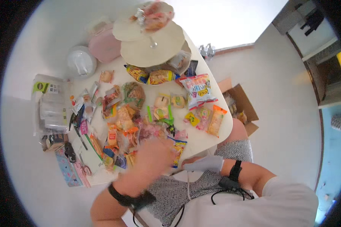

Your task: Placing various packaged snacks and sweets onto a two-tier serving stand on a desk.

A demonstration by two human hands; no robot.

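My left hand [155,153], blurred and with a black strap at its wrist, hangs over the front of the white table. It hides part of the wrapped snacks beneath, and I cannot tell whether anything is in it. A small yellow and blue snack packet [179,151] lies just to its right. At the table's front edge is my right hand [196,163], partly covered by a pale wrap; its fingers are mostly hidden. Nearby on the table lie pink-wrapped sweets [152,132], an orange-ended snack packet [217,121] and a larger chip bag [199,90].
A tiered cream stand [152,52] holding snack packs rises at the back. Pink scissors [85,168], a pen [81,137] and a clear pack of plastic cups [51,109] are on the left. An open cardboard box [245,103] stands on the floor to the right.
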